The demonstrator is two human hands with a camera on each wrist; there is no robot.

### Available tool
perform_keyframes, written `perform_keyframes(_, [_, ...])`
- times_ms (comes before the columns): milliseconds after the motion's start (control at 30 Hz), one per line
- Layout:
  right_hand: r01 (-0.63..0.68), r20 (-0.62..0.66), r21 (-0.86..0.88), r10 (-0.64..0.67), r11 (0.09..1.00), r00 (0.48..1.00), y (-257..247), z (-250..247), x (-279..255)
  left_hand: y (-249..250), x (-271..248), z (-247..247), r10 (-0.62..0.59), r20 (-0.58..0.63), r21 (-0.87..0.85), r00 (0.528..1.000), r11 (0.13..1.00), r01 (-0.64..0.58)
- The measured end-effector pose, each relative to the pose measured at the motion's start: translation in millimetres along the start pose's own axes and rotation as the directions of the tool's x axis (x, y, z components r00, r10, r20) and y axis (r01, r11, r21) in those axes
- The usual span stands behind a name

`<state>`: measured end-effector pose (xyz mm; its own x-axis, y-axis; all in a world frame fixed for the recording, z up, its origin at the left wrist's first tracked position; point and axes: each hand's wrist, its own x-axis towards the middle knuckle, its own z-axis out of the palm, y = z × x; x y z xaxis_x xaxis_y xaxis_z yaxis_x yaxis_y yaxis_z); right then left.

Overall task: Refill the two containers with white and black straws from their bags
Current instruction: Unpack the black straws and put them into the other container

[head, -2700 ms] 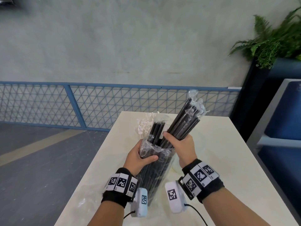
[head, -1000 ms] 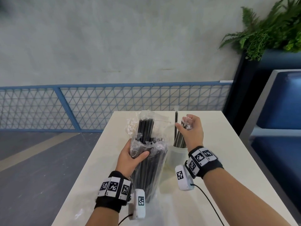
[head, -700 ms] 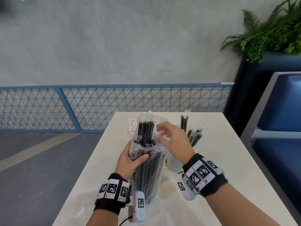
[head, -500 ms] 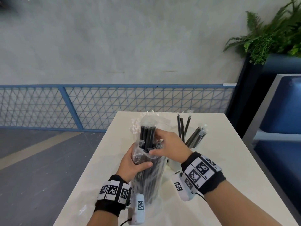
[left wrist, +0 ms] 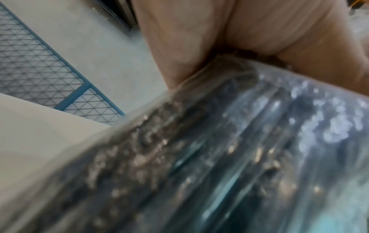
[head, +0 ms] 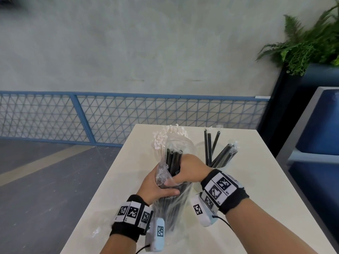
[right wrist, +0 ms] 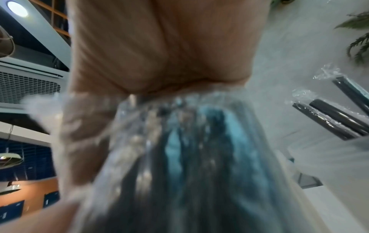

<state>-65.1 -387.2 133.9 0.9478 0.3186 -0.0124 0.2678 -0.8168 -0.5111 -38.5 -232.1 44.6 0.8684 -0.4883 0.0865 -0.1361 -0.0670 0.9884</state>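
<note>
A clear bag of black straws (head: 172, 206) stands upright near the front of the white table (head: 247, 198). My left hand (head: 161, 184) grips the bag around its upper part. My right hand (head: 180, 173) reaches into the bag's mouth and curls round a bunch of black straws (head: 173, 159). To the right, loose wrapped black straws (head: 220, 156) lean in a pale container (right wrist: 329, 159), mostly hidden behind my right wrist. White straws (head: 165, 142) stand in another container behind the bag. Both wrist views show a palm pressed on the crinkled bag (left wrist: 239, 149), blurred.
A blue mesh railing (head: 128, 116) runs past the table's far edge. A potted fern (head: 308, 43) and a blue seat (head: 321, 125) stand to the right. A flat clear plastic bag (head: 95, 231) lies by the left front edge.
My right hand lifted a bunch of black straws out, dropped it into the right container, then came back to the bag's mouth. My left hand has kept hold of the bag.
</note>
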Motion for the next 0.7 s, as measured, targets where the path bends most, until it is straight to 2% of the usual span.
perform_keyframes(100, [-0.018,-0.142,0.048,0.025,0.999,0.99,1,7,-1,-1,3,-2,0.001,-0.014,0.019,1.0,1.0,0.0])
perform_keyframes(200, [-0.022,-0.254,0.183,0.069,0.983,0.965,7,7,0,-5,5,-6,-0.022,-0.046,0.022,0.999,1.0,0.023])
perform_keyframes(333, [0.034,-0.283,0.371,0.078,0.928,0.956,12,-11,-2,-8,6,-7,-0.038,-0.081,0.016,0.996,0.999,0.039])
perform_keyframes(467, [0.078,-0.352,0.408,0.078,0.91,0.933,15,-37,-5,-11,8,-9,-0.059,-0.067,0.052,0.996,0.997,0.062])
perform_keyframes(600, [0.088,-0.455,0.433,0.133,0.897,0.88,14,-52,-7,-11,9,-9,-0.072,-0.059,0.084,0.996,0.993,0.077])
perform_keyframes(667, [0.076,-0.463,0.486,0.183,0.871,0.867,12,-52,-10,-12,8,-8,-0.078,-0.068,0.096,0.995,0.992,0.085])
perform_keyframes(700, [0.062,-0.436,0.501,0.19,0.863,0.88,11,-50,-12,-12,8,-7,-0.074,-0.079,0.092,0.994,0.992,0.081])
